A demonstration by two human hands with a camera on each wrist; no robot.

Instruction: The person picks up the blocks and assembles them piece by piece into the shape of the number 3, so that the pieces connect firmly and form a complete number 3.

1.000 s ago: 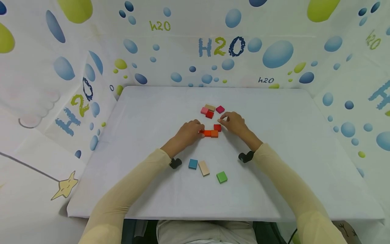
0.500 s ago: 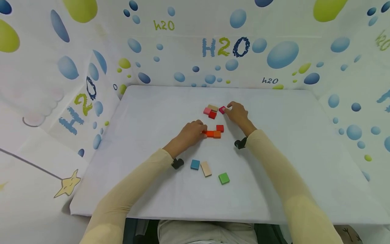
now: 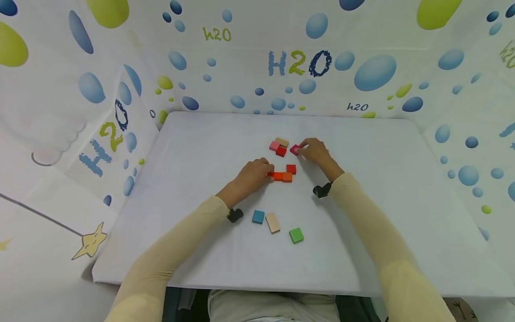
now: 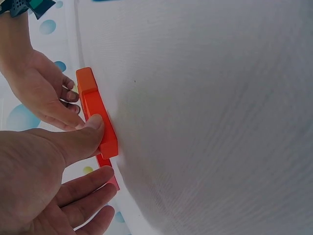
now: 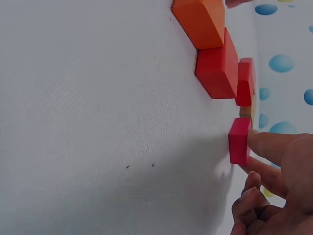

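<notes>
My left hand [image 3: 251,177] holds the left part of a short row of blocks, its thumb against a red-orange block [image 4: 105,125]. An orange block [image 3: 287,177] adjoins that block on the right. Just behind the orange one sits a red block [image 3: 291,168]. Farther back, my right hand [image 3: 315,151] pinches a crimson block [image 5: 239,142] between thumb and index finger, low at the tabletop; the other fingers are bent beneath. Beside it lie a red block [image 3: 281,152], a pink block [image 3: 274,146] and a tan block [image 3: 282,142], close together.
Nearer the body, a blue block [image 3: 258,217], a pale wooden block [image 3: 272,222] and a green block [image 3: 296,235] lie on the white-covered table [image 3: 193,161]. A patterned backdrop [image 3: 241,67] rises behind the far edge.
My right hand has reached back from beside the red block to the crimson block, gripped it and drawn it slightly nearer. The left hand has stayed at the row.
</notes>
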